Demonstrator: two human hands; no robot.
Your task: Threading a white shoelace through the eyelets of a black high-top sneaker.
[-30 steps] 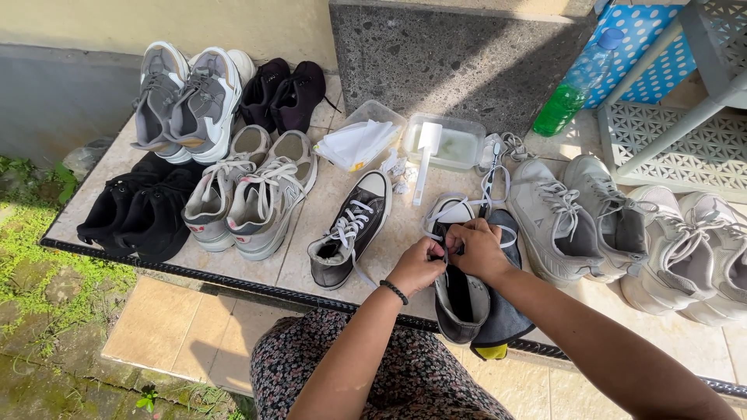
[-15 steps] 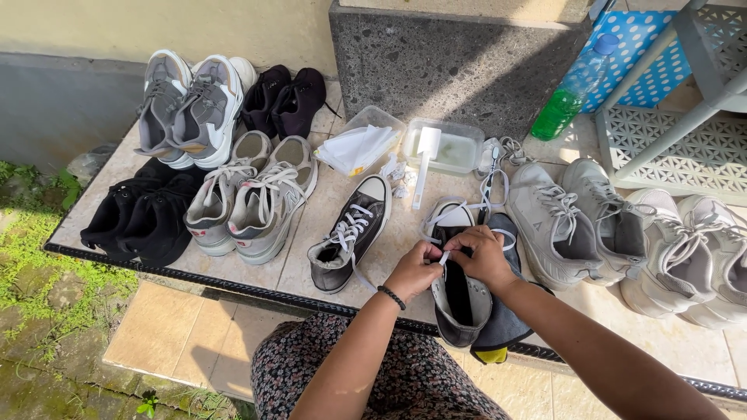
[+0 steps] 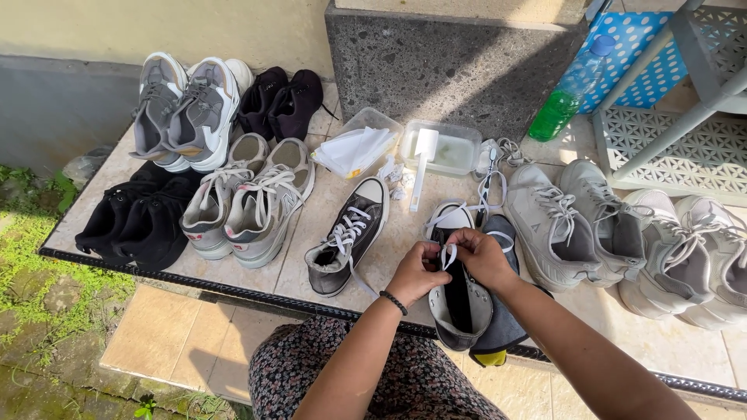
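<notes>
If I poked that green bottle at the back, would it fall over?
Probably yes. The green bottle looks tall and thin and stands tilted against the blue dotted box, so a sideways poke could tip it. It seems only partly full of green liquid, so it is likely light. Lying down, its round body would probably roll.

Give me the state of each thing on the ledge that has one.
Black high-top under the hands: partly unlaced, lace pinched in both hands.
Left hand: fingers closed on the white lace.
Right hand: fingers closed on it too.
Other black high-top: laced.
Clear tub: lid off.
Green bottle: capped.
</notes>
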